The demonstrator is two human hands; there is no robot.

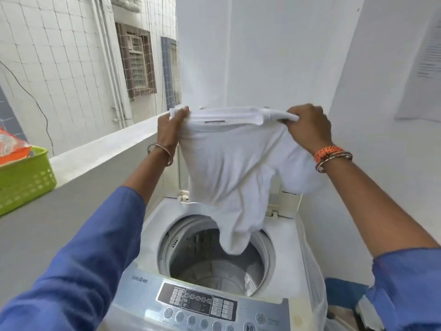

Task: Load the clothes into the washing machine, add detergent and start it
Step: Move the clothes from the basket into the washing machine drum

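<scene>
Head view: I see left hand point(173, 123) and right hand point(307, 124) gripping white shirt point(229, 168) above open washing machine point(214, 247) drum.

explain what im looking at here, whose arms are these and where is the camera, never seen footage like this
The single picture comes from a camera worn on a person's head, looking forward and down, so the blue-sleeved arms are the wearer's own. The left hand and right hand each grip the top edge of a white cotton T-shirt, which hangs over the open drum of a white top-loading washing machine. Its grey control panel sits nearest the camera. On the grey ledge at the left stands a lime-green plastic basket.
</scene>
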